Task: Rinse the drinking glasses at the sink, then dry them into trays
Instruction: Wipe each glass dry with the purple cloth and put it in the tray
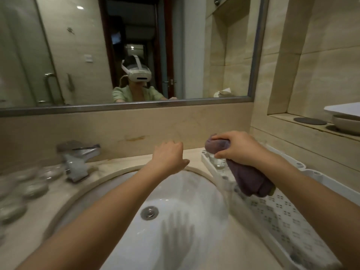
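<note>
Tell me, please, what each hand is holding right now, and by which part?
The right hand grips the purple cloth near its upper end, over a glass in the tray. The left hand holds nothing.

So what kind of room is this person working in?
Most likely a bathroom, perhaps in a hotel: a white washbasin set in a stone counter, a chrome tap beside it, a wide wall mirror above, and beige tiled walls all round.

Below your left hand (pixel 169 154) the sink (pixel 175 191) lies open; the tap (pixel 78 158) and blurred glasses (pixel 29 186) crowd the desk (pixel 23 236) to its left.
</note>
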The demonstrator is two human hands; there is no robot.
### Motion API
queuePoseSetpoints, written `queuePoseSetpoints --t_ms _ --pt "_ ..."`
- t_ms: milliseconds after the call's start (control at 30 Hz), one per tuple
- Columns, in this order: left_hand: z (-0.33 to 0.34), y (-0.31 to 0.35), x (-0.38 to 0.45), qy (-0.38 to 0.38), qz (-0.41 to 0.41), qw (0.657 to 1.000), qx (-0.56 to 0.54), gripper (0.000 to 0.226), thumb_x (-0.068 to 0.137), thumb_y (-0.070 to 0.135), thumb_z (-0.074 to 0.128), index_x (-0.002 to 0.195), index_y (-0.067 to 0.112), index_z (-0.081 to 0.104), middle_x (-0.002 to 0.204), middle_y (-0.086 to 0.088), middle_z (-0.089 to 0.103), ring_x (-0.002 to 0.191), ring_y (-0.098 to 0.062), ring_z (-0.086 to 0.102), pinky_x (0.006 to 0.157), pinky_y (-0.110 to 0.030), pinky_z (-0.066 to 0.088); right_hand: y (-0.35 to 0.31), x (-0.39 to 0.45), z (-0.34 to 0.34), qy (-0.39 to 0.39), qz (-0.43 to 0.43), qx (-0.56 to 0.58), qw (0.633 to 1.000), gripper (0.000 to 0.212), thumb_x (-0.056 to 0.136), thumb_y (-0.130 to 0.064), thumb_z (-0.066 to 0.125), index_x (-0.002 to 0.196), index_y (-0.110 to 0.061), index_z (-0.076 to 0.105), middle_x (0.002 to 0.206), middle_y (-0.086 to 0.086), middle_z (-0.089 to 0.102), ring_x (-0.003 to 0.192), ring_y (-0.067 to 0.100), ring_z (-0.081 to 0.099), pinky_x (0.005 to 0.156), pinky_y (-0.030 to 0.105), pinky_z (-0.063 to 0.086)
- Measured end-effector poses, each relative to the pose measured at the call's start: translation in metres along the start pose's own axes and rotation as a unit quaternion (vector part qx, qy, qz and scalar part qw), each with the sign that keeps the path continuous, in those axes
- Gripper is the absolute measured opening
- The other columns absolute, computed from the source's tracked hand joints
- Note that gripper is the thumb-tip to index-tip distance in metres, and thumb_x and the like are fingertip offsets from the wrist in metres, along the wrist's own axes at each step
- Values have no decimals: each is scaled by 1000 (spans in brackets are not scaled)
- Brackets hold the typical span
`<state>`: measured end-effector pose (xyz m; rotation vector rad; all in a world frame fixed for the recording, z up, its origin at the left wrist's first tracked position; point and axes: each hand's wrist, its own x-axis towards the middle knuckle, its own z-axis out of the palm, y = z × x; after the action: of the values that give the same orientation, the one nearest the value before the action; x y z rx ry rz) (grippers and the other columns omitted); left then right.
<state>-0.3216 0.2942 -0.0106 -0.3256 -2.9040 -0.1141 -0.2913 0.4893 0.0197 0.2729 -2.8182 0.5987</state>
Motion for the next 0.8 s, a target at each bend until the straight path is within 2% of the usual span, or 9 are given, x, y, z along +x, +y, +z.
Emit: queuePoseSetpoints --t_ms 133,300,433,600,700,800 --pt "-27 -31 -67 14 -45 998 45 54 93 50 51 136 19 41 134 -10 47 124 -31 44 99 -44 35 -60 -21 12 -22 -81 34 996 53 76 -21 76 126 -34 62 118 -12 63 99 4 51 83 19 37" --pt "-36 -75 -152 -12 -141 988 66 60 92 54 50 139 19 36 139 -10 40 130 -32 37 104 -51 30 -135 -47 51 -71 -153 100 981 48 77 -21 74 121 -38 63 107 -15 63 99 8 56 82 22 41" --pt "-44 -122 -209 -35 -228 970 78 68 92 56 49 145 19 29 148 -14 33 136 -35 31 108 -61 24 -194 -62 95 -84 -195 147 966 49 77 -21 75 121 -37 63 115 -12 67 107 10 59 93 28 46" --pt "-68 -184 -265 -12 -324 942 89 72 88 57 55 144 18 30 148 -13 32 137 -35 30 109 -61 23 -268 -73 129 -84 -241 187 949 50 78 -24 73 125 -37 61 122 -7 64 113 13 56 94 28 43" --pt "-79 -220 -293 -5 -375 923 84 83 85 58 60 147 18 23 150 -15 29 138 -36 26 111 -62 20 -309 -76 146 -90 -261 239 931 48 79 -21 74 124 -34 63 119 -8 64 111 9 55 89 20 39" --pt "-81 -257 -315 -7 -426 902 69 103 79 64 64 152 16 10 152 -19 22 139 -38 23 111 -61 21 -349 -81 162 -114 -281 289 908 48 79 -18 74 125 -29 63 122 -7 64 115 10 55 95 21 41"
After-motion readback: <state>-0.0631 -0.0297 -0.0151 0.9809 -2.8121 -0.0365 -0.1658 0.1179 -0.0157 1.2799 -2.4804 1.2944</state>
